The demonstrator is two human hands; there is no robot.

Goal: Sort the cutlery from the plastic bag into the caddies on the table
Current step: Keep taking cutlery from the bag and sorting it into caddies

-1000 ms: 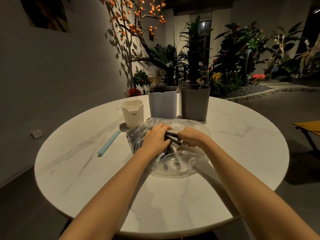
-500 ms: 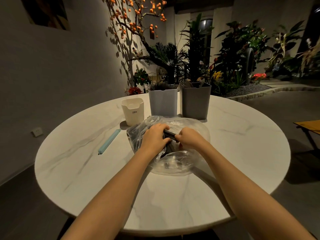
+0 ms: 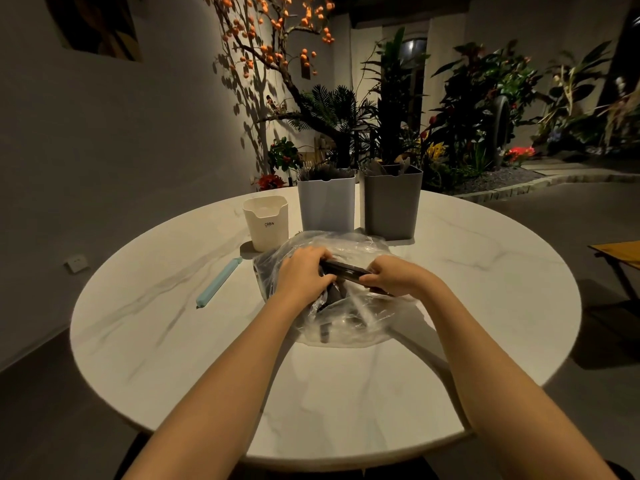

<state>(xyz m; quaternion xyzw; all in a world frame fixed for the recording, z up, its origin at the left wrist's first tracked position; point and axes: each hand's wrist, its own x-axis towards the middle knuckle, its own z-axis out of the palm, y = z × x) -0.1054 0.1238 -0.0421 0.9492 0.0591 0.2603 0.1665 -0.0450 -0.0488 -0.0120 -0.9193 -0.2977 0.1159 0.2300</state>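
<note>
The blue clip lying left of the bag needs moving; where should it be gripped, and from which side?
Grip the blue clip around its middle, coming from above with the left hand, fingers across its narrow width. It is a long, slim bar lying flat on the table, angled from near-left to far-right, with bare tabletop on both long sides. The cream caddy stands close to its far end, so avoid that end.

- One view only: a wide-angle camera worn on the person's head, facing forward and down across the round table (image 3: 346, 393).
- The near edge of the table sits at the bottom of the frame; the far edge curves across mid-height.
- Both forearms enter from the bottom corners; the left hand (image 3: 304, 271) and right hand (image 3: 394, 277) sit close to frame centre.
- Straight lines bow toward the frame edges.
- No second view exists, so no scene area is shared.
</note>
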